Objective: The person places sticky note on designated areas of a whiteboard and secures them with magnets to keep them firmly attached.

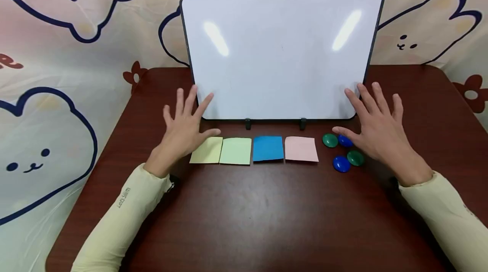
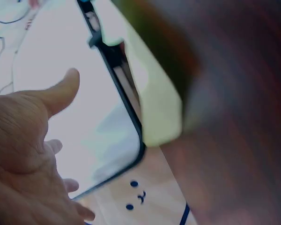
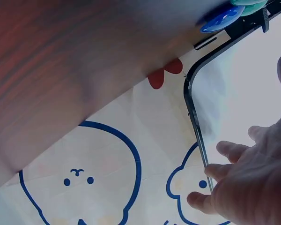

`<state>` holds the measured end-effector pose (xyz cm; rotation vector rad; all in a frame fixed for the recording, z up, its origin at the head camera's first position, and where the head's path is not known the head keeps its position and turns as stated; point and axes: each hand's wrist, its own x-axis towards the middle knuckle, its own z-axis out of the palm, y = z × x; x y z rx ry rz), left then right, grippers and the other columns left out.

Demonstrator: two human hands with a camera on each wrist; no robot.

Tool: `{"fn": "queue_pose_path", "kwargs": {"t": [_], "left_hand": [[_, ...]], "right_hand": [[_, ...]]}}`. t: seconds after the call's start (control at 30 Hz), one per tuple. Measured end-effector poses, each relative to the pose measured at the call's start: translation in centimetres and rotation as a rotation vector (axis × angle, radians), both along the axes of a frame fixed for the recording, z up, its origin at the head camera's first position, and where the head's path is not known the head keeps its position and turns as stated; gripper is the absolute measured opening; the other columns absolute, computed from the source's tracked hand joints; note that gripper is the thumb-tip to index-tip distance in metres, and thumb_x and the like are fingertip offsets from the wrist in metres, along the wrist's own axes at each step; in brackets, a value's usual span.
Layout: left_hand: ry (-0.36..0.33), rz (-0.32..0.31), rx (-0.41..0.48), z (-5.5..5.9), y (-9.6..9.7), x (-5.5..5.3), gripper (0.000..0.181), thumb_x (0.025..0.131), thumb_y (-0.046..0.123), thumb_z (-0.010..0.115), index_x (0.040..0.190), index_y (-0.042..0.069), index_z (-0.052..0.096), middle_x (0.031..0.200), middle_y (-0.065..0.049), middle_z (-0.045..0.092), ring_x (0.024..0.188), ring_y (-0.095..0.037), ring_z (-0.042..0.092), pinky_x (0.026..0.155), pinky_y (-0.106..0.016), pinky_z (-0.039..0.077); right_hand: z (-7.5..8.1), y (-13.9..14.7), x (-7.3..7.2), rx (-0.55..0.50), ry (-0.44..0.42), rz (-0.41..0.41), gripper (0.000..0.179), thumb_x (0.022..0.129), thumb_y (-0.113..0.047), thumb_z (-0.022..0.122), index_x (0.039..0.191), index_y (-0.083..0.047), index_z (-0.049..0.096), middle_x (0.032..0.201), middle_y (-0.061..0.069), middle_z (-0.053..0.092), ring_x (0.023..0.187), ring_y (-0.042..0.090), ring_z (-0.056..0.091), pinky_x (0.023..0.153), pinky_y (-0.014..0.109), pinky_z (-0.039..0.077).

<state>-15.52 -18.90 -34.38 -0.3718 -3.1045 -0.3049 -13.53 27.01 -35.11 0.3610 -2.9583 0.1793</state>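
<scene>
Both hands are spread with straight fingers and hold nothing. My left hand [image 1: 182,131] is at the lower left corner of a whiteboard [image 1: 282,51], its thumb over the top of a yellow sticky note [image 1: 206,151]. To the right of that note lie a light green sticky note [image 1: 235,151], a blue sticky note [image 1: 268,148] and a pink sticky note [image 1: 301,149] in a row. My right hand [image 1: 381,130] is by the board's lower right corner. Under its thumb side sit green magnets [image 1: 330,140] and blue magnets [image 1: 341,164], one blue one partly hidden.
The black-framed whiteboard leans back, upright on small black feet [image 1: 248,124] on a dark reddish-brown table [image 1: 244,217]. Behind and beside the table hangs a pale cloth [image 1: 42,64] with cartoon figures and red flowers.
</scene>
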Motion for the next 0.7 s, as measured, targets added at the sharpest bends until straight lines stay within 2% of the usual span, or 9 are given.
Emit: {"fn": "queue_pose_path", "kwargs": {"t": [0.07, 0.17, 0.3, 0.4, 0.53, 0.63, 0.7], "left_hand": [[-0.047, -0.036, 0.076, 0.1, 0.2, 0.1, 0.098, 0.088, 0.053, 0.07, 0.159, 0.041, 0.003, 0.168, 0.002, -0.018, 0.153, -0.033, -0.022, 0.112, -0.076, 0.001], [-0.077, -0.074, 0.178, 0.3, -0.1, 0.2, 0.097, 0.087, 0.047, 0.073, 0.159, 0.039, 0.009, 0.169, 0.001, -0.011, 0.155, -0.033, -0.016, 0.111, -0.074, 0.007], [-0.11, -0.109, 0.29, 0.2, -0.9, 0.4, 0.091, 0.088, 0.038, 0.076, 0.158, 0.037, 0.017, 0.168, -0.004, 0.005, 0.155, -0.033, -0.005, 0.108, -0.072, 0.013], [-0.145, -0.151, 0.358, 0.1, -1.7, 0.5, 0.082, 0.09, 0.031, 0.075, 0.156, 0.032, 0.027, 0.162, -0.009, 0.02, 0.151, -0.035, 0.01, 0.107, -0.07, 0.017], [-0.189, -0.181, 0.439, 0.1, -2.6, 0.3, 0.065, 0.092, 0.023, 0.072, 0.15, 0.021, 0.042, 0.148, -0.011, 0.041, 0.136, -0.033, 0.033, 0.105, -0.058, 0.032], [-0.243, -0.165, 0.503, 0.0, -3.1, 0.1, 0.054, 0.094, 0.018, 0.07, 0.144, 0.017, 0.05, 0.136, -0.01, 0.055, 0.121, -0.029, 0.051, 0.096, -0.046, 0.045], [-0.283, -0.157, 0.543, -0.1, -3.4, 0.0, 0.048, 0.095, 0.018, 0.069, 0.14, 0.016, 0.054, 0.129, -0.01, 0.062, 0.113, -0.025, 0.058, 0.09, -0.039, 0.049]], "right_hand": [[-0.1, 0.0, 0.1, -0.022, 0.018, 0.014, 0.097, 0.087, -0.063, 0.062, 0.161, -0.027, 0.011, 0.169, 0.012, 0.009, 0.156, 0.034, -0.006, 0.118, 0.068, -0.007], [-0.2, 0.1, 0.2, -0.029, 0.066, 0.064, 0.097, 0.085, -0.055, 0.071, 0.16, -0.026, 0.018, 0.167, 0.013, 0.019, 0.157, 0.032, 0.001, 0.119, 0.065, 0.002], [-0.7, 0.2, 0.5, -0.041, 0.141, 0.182, 0.092, 0.08, -0.044, 0.08, 0.156, -0.023, 0.033, 0.16, 0.014, 0.035, 0.155, 0.031, 0.015, 0.114, 0.062, 0.018], [-1.1, 0.4, 0.6, -0.077, 0.149, 0.286, 0.086, 0.076, -0.037, 0.084, 0.151, -0.02, 0.044, 0.152, 0.015, 0.047, 0.148, 0.033, 0.029, 0.106, 0.061, 0.028], [-1.4, 1.0, 0.4, -0.158, 0.044, 0.361, 0.073, 0.075, -0.03, 0.086, 0.141, -0.017, 0.057, 0.138, 0.012, 0.059, 0.133, 0.032, 0.046, 0.099, 0.055, 0.034], [-1.4, 1.4, 0.0, -0.216, -0.076, 0.358, 0.062, 0.077, -0.028, 0.086, 0.134, -0.017, 0.063, 0.129, 0.007, 0.063, 0.122, 0.027, 0.052, 0.096, 0.049, 0.037], [-1.0, 1.7, -0.2, -0.231, -0.15, 0.342, 0.057, 0.079, -0.027, 0.085, 0.131, -0.017, 0.065, 0.127, 0.007, 0.065, 0.119, 0.025, 0.053, 0.096, 0.048, 0.039]]}}
